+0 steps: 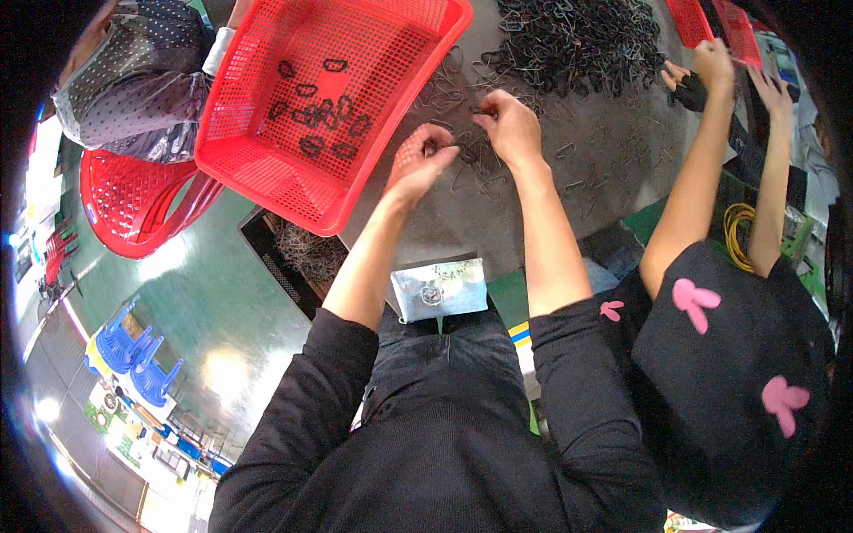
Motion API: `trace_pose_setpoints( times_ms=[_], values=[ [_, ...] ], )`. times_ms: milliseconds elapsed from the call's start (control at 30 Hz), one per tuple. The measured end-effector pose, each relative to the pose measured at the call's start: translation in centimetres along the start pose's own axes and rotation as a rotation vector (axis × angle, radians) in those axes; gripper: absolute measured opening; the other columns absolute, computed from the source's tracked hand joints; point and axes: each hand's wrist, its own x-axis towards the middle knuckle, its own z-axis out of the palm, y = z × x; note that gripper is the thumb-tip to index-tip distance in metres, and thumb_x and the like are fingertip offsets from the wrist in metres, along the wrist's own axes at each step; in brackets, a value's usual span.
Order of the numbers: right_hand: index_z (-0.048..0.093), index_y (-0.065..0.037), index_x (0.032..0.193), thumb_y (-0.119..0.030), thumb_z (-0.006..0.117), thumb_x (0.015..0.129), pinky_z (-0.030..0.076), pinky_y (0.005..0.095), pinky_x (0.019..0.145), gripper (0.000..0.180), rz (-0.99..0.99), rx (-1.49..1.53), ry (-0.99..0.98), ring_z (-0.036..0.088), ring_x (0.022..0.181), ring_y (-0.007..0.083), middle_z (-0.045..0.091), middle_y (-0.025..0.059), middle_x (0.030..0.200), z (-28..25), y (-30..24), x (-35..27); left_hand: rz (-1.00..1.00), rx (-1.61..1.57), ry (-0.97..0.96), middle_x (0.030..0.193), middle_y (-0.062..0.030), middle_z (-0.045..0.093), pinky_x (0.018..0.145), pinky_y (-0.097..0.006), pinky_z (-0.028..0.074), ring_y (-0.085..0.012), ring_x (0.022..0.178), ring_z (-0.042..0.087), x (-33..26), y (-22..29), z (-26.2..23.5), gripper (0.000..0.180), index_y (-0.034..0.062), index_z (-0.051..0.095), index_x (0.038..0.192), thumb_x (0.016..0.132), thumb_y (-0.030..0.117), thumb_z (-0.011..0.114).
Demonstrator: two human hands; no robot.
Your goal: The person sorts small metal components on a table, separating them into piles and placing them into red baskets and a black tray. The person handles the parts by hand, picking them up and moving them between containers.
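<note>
My left hand [421,165] is closed around a black carabiner [430,148], partly hidden by its fingers, above the grey table [489,218]. Close by on the right, my right hand [513,131] pinches a small dark piece between thumb and forefinger, too covered to name. Beneath and between the hands lie some carabiners and thin bent wire pieces [466,173]. A red plastic basket [218,142] stands tilted to the left of my left hand, with several black carabiners [322,114] on its bottom. Beyond my right hand spreads a large heap of dark carabiners [582,40].
A co-worker's arms [693,200] reach over the table at the right; another person's patterned sleeve [147,80] is at the upper left. A light pouch [440,289] rests at my lap. Below the basket are a red chair [133,204] and a dark crate [275,262] of wire pieces.
</note>
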Motion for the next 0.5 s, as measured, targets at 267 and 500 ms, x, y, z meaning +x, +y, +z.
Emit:
trace_pose_setpoints(
  times_ms=[267, 500],
  values=[
    [0.068, -0.004, 0.088, -0.01, 0.071, 0.076, 0.048, 0.0249, 0.068, 0.014, 0.379, 0.752, 0.246, 0.062, 0.075, 0.0119, 0.067, 0.0043, 0.082, -2.0, 5.5, -6.9, 0.272, 0.668, 0.013, 0.091, -0.01, 0.057, 0.08, -0.039, 0.045, -0.0287, 0.094, 0.057, 0.2, 1.2, 1.7, 0.021, 0.009, 0.064, 0.093, 0.076, 0.022, 0.068],
    [0.067, -0.004, 0.089, -0.014, 0.065, 0.08, 0.047, 0.0264, 0.06, 0.013, 0.37, 0.586, 0.12, 0.062, 0.069, 0.014, 0.065, 0.0065, 0.08, -0.7, 2.8, -6.1, -0.083, -0.292, -0.253, 0.091, -0.0041, 0.064, 0.068, -0.027, 0.046, -0.0116, 0.08, 0.059, -0.9, 2.2, -0.2, 0.022, 0.0085, 0.065, 0.1, 0.085, 0.024, 0.062]
  ],
)
